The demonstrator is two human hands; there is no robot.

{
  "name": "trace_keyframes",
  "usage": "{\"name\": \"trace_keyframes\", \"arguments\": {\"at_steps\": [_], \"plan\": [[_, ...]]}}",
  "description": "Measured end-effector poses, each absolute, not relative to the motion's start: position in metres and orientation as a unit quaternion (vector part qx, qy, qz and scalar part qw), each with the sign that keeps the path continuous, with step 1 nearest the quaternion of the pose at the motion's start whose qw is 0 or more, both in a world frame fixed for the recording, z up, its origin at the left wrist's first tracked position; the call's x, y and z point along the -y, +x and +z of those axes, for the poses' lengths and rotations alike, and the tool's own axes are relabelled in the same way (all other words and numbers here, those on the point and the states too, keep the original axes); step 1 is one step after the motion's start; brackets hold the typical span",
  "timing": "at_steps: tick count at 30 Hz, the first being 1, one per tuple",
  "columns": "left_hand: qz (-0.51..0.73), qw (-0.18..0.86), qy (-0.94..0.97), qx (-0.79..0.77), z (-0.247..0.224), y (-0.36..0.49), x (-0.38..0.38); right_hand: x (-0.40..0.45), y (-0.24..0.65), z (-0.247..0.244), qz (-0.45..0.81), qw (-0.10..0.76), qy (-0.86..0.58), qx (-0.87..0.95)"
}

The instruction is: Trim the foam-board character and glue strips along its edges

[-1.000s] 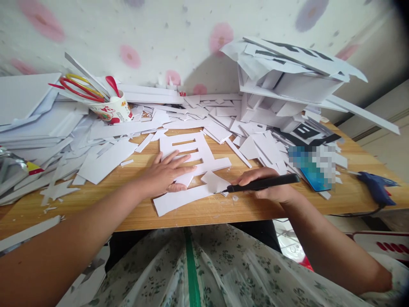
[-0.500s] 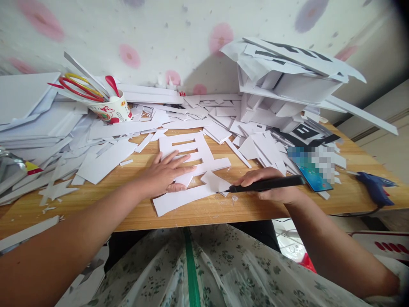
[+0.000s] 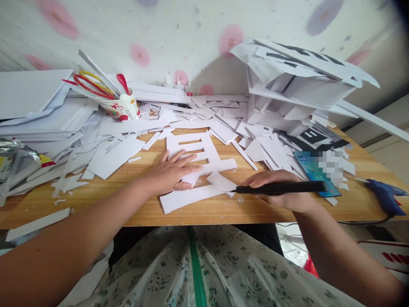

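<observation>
My left hand (image 3: 174,174) lies with spread fingers on a white foam-board cutout (image 3: 212,149) with several slots, pressing it against the wooden table. The cutout's lower part is a wide curved strip (image 3: 188,201) near the table's front edge. A slanted white piece (image 3: 220,182) adjoins that strip's right end; whether they are joined I cannot tell. My right hand (image 3: 273,175) is closed around a black pen-shaped craft knife (image 3: 287,187). The knife lies almost level, its thin tip at the right end of the white board.
White scraps (image 3: 201,111) cover the back. A paper cup (image 3: 123,107) with scissors stands back left, near stacked boards (image 3: 32,94). On the right are a white foam-board structure (image 3: 284,91), a phone-like blue object (image 3: 315,172) and a blue glue gun (image 3: 385,194).
The whole view has shifted, so things appear farther right. Against the board, the knife has slid slightly to the right and lies more level. My left hand stays on the cutout.
</observation>
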State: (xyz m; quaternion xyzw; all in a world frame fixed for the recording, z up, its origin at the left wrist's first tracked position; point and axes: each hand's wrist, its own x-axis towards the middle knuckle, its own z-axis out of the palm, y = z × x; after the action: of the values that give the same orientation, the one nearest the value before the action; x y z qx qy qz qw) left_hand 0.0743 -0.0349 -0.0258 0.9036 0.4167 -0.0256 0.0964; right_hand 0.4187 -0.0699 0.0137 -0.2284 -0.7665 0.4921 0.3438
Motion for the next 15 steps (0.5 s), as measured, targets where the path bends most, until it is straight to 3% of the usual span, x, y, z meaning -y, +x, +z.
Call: {"name": "trace_keyframes", "arguments": {"at_steps": [3, 15], "plan": [[-0.023, 0.105, 0.901, -0.42, -0.025, 0.074, 0.036, 0.082, 0.387, 0.013, 0.495, 0.389, -0.222, 0.745], [-0.041, 0.151, 0.878, -0.452, -0.02, 0.08, 0.036, 0.085, 0.282, -0.014, 0.621, 0.348, -0.149, 0.686]]}}
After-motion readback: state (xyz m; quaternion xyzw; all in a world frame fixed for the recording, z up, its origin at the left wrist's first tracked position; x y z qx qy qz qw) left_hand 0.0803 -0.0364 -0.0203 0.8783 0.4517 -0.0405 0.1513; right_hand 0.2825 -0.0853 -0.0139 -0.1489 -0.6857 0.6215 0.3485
